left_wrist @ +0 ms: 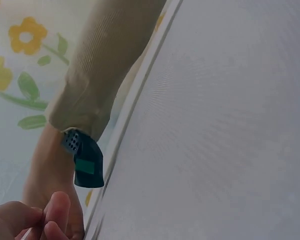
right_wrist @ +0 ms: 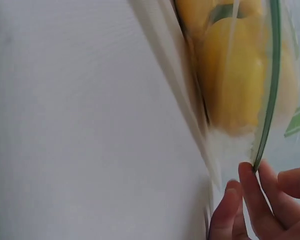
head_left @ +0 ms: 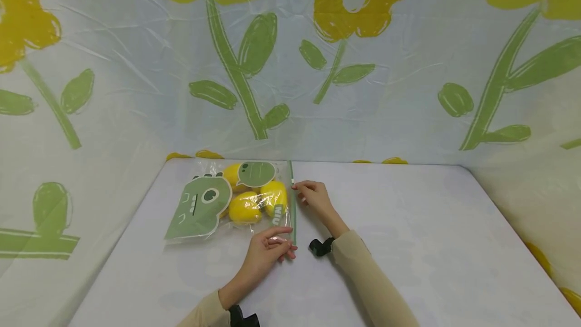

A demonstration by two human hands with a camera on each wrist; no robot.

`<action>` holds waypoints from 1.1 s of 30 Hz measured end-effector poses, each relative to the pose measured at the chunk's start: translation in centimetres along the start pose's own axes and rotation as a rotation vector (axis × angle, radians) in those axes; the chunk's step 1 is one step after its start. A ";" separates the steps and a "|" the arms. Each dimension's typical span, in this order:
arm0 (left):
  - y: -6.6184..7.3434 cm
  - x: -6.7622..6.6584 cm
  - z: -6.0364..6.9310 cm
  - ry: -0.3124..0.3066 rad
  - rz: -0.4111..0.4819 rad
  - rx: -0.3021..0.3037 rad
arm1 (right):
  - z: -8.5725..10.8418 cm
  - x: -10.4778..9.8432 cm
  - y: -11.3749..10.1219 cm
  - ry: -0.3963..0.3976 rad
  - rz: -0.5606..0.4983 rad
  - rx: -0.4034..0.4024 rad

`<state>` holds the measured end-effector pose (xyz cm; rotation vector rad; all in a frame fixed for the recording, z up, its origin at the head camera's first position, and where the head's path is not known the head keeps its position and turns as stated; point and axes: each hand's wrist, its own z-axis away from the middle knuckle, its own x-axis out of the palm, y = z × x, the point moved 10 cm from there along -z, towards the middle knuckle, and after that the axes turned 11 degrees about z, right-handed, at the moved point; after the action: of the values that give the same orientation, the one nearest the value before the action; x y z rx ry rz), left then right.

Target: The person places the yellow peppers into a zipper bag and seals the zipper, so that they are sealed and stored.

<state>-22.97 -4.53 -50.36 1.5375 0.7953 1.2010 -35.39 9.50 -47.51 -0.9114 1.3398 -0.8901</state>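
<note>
A clear zip bag (head_left: 190,226) with a green one-eyed monster print lies on the table in the head view. Inside are several smooth yellow rounded, fruit-like pieces (head_left: 245,208), larger in the right wrist view (right_wrist: 235,75). A green zip strip (head_left: 293,216) runs along the bag's right edge. My left hand (head_left: 268,249) pinches the near end of that edge between thumb and fingers. Farther up, my right hand (head_left: 317,200) pinches the strip; the right wrist view has its fingertips (right_wrist: 247,170) against the strip's end. In the left wrist view, my left fingers (left_wrist: 57,205) are partly cut off.
The white table (head_left: 431,246) stretches to the right of the bag. Flower-printed cloth (head_left: 390,115) stands behind and at both sides. A black wrist camera (head_left: 321,247) hangs under the right sleeve; another (head_left: 243,317) sits at the left cuff.
</note>
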 end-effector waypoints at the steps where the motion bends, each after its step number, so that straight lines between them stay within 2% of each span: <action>1: 0.0 0.0 0.0 -0.003 0.000 0.002 | 0.0 0.1 0.0 -0.017 -0.009 -0.001; 8: -0.2 -0.1 0.0 -0.010 -0.009 0.005 | -0.6 0.9 0.3 -0.123 -0.069 0.040; 16: -0.2 -0.1 0.1 -0.010 -0.015 0.008 | -2.2 2.1 -0.8 -0.315 -0.132 0.045; 21: -0.1 0.0 0.2 -0.013 -0.014 0.016 | -4.0 2.6 -0.4 -0.343 -0.182 0.073; 25: -0.3 -0.1 0.1 -0.004 -0.017 0.005 | -4.4 3.0 -0.6 -0.363 -0.167 0.054; 29: -0.4 -0.2 0.0 0.000 -0.020 -0.002 | -3.8 3.0 -0.5 -0.361 -0.153 0.031; 33: -0.4 -0.2 -0.2 0.004 -0.018 -0.004 | -2.3 2.8 -0.4 -0.340 -0.163 -0.003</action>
<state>-23.15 -4.49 -50.81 1.5221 0.8069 1.1919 -37.56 6.67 -48.26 -1.1307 0.9850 -0.8130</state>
